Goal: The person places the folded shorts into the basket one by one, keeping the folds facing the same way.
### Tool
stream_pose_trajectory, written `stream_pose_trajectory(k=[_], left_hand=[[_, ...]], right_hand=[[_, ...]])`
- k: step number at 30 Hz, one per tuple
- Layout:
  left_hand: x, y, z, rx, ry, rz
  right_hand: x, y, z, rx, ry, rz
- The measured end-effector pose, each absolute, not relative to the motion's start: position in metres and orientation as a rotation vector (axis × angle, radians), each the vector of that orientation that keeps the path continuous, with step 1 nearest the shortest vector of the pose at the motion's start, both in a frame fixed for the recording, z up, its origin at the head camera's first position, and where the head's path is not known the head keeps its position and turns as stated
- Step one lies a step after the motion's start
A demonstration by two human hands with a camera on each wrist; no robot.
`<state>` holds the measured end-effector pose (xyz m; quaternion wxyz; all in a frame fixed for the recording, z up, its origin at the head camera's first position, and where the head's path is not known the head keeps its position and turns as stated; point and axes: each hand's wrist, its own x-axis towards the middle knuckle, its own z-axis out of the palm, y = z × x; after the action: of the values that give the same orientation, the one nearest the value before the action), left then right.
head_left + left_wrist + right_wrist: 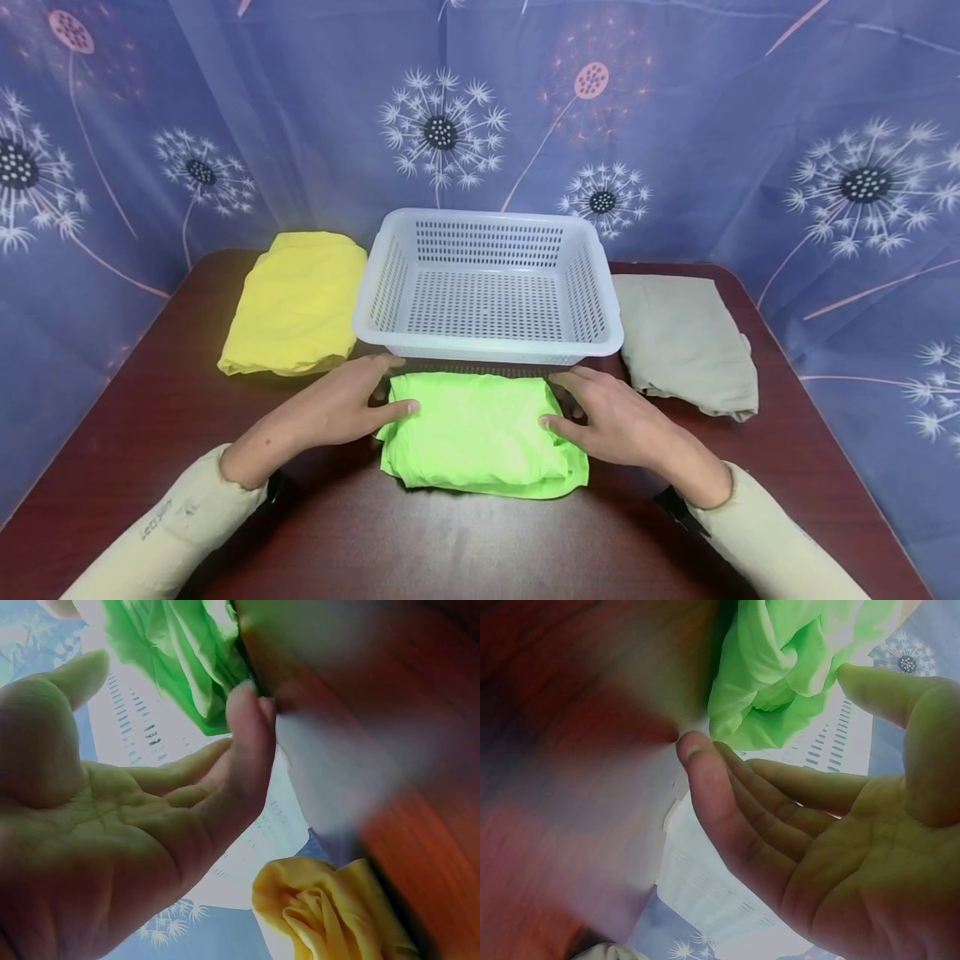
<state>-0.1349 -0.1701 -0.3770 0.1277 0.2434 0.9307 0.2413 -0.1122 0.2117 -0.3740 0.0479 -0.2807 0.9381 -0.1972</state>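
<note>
A folded bright green cloth [480, 433] lies on the table in front of the basket, its edges loose and rumpled. At its left end is my left hand [341, 404], thumb over the cloth's edge and fingers reaching toward its back corner. My right hand [618, 412] mirrors this at the right end, the thumb tip at the fabric. In the left wrist view, the relaxed fingers [247, 742] come right up to the green folds [187, 667], palm away from them. In the right wrist view, gently bent fingers [712, 780] lie close beside the cloth's end [772, 682].
A white perforated plastic basket [487, 343] stands behind the green cloth, with nothing in it. To its left lies a folded yellow cloth [300, 300], to its right a folded grey cloth [682, 342]. A blue dandelion-print curtain [510, 108] hangs behind the dark red-brown table [465, 550].
</note>
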Motion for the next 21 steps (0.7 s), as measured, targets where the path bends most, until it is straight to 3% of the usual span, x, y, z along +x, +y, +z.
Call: stream_pose_trajectory(k=[9,21], left_hand=[[-0.1356,-0.1686,-0.3730,0.554,2.631,0.751],[-0.1349,-0.1674,-0.3747,0.553,2.605,0.754]], right_hand=[[-0.1145,0.2130,-0.3744,-0.856,2.815,-0.699],[-0.1187,0.2093,-0.3776,-0.814,2.756,-0.790]])
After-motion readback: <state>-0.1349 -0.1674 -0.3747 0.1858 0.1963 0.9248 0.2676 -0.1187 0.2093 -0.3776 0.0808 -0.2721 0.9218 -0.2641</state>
